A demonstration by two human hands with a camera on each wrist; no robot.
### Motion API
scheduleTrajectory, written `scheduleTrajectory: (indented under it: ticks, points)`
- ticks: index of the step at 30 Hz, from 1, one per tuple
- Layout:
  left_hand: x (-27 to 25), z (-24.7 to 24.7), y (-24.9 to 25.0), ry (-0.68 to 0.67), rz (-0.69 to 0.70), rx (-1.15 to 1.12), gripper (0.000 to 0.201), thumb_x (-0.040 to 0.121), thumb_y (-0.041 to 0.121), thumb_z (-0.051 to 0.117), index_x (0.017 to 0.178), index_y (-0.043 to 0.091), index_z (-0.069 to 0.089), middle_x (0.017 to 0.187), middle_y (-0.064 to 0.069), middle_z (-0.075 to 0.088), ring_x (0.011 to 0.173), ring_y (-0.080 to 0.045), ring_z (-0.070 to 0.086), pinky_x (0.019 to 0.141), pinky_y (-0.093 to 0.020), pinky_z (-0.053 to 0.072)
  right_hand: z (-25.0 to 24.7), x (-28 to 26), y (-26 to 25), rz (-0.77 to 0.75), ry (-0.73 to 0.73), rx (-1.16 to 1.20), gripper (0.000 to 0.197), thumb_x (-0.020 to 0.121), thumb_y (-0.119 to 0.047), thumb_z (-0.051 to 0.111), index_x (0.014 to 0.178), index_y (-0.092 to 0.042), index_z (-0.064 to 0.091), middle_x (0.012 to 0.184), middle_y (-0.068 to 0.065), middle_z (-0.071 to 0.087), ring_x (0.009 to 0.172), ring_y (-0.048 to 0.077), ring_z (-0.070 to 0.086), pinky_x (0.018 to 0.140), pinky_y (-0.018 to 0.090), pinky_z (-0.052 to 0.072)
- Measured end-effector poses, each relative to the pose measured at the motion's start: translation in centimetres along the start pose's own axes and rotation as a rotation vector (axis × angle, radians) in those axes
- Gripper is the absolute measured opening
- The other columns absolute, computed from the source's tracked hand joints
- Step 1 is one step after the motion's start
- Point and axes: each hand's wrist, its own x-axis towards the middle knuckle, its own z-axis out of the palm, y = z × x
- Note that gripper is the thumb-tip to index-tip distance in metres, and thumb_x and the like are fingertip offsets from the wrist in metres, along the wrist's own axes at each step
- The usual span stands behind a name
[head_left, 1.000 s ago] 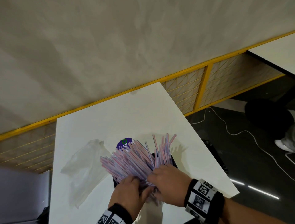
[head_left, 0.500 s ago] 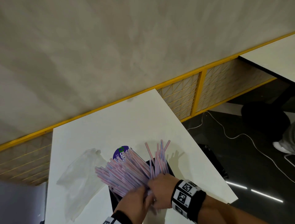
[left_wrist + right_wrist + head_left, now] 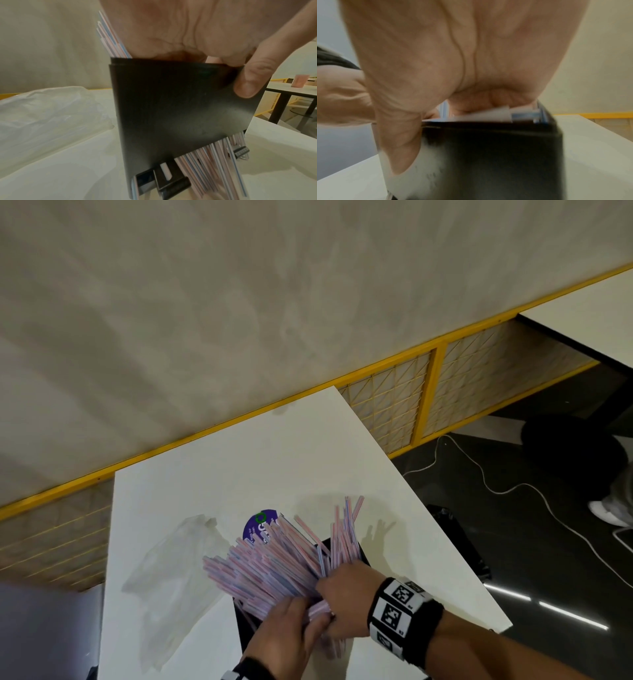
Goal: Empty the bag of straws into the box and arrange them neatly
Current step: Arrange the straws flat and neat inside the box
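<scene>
A thick fan of pink-and-blue striped straws (image 3: pixel 274 566) sticks up out of a black box (image 3: pixel 361 554) near the table's front edge. My left hand (image 3: pixel 308 621) is at the box's near side; in the left wrist view its thumb (image 3: pixel 248 83) presses the outer wall of the box (image 3: pixel 180 115) while the fingers reach inside among the straws (image 3: pixel 111 37). My right hand (image 3: pixel 329 587) curls over the straws from the right, its fingers bent round them inside the box (image 3: pixel 496 155). The empty clear bag (image 3: pixel 171 570) lies flat to the left.
A purple round label (image 3: pixel 255 527) shows behind the straws. The white table (image 3: pixel 257 460) ends close to the right of the box, with dark floor and a white cable (image 3: pixel 479 470) beyond. A person's shoe (image 3: pixel 613 508) is at the far right.
The hands have drawn closer together over the box, and the straws stand more bunched, with the right-hand ones more upright. The bag has not moved.
</scene>
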Motion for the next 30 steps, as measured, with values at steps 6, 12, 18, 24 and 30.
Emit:
scheduleTrajectory:
  ticks: [6, 12, 18, 24, 30]
  points:
    - [0.2, 0.7, -0.1, 0.052, 0.059, 0.067, 0.045, 0.103, 0.055, 0.04, 0.139, 0.03, 0.05, 0.128, 0.008, 0.049, 0.122, -0.005, 0.047, 0.101, -0.01, 0.03, 1.3, -0.3, 0.3, 0.045, 0.015, 0.095, 0.042, 0.087, -0.044, 0.066, 0.108, -0.015, 0.044, 0.097, 0.011, 0.064, 0.084, 0.035, 0.064, 0.077, 0.044, 0.056]
    - [0.1, 0.8, -0.4, 0.042, 0.04, 0.053, 0.05, 0.102, 0.059, 0.037, 0.145, 0.035, 0.046, 0.136, 0.009, 0.053, 0.127, -0.005, 0.049, 0.105, -0.012, 0.032, 1.2, -0.7, 0.4, 0.019, 0.044, 0.151, 0.039, 0.088, -0.039, 0.062, 0.113, -0.013, 0.047, 0.11, 0.014, 0.057, 0.1, 0.036, 0.057, 0.086, 0.044, 0.049]
    - [-0.2, 0.4, 0.0, 0.086, 0.046, 0.079, 0.05, 0.1, 0.062, 0.039, 0.143, 0.038, 0.048, 0.133, 0.013, 0.055, 0.124, -0.004, 0.05, 0.102, -0.011, 0.033, -0.3, -2.0, 0.1, -0.016, 0.024, 0.186, 0.036, 0.093, -0.047, 0.059, 0.104, -0.014, 0.052, 0.102, 0.012, 0.063, 0.092, 0.034, 0.061, 0.079, 0.041, 0.046]
    - [0.1, -0.3, 2.6, 0.161, 0.153, -0.143, 0.037, 0.093, 0.051, 0.052, 0.126, 0.036, 0.06, 0.11, 0.017, 0.058, 0.103, 0.002, 0.057, 0.089, -0.014, 0.044, -2.7, -5.6, 2.5, 0.081, 0.239, 0.452, 0.034, 0.088, -0.056, 0.058, 0.11, -0.03, 0.058, 0.106, -0.009, 0.06, 0.093, 0.013, 0.057, 0.083, 0.036, 0.049]
    - [4.0, 1.0, 5.8, 0.165, -0.007, -0.331, 0.045, 0.095, 0.044, 0.061, 0.136, 0.026, 0.053, 0.127, 0.012, 0.063, 0.115, -0.004, 0.061, 0.103, -0.032, 0.049, -2.8, -5.4, 5.5, 0.376, 0.4, 0.496, 0.036, 0.102, -0.038, 0.055, 0.137, -0.031, 0.051, 0.123, -0.012, 0.06, 0.098, 0.003, 0.055, 0.092, 0.023, 0.047]
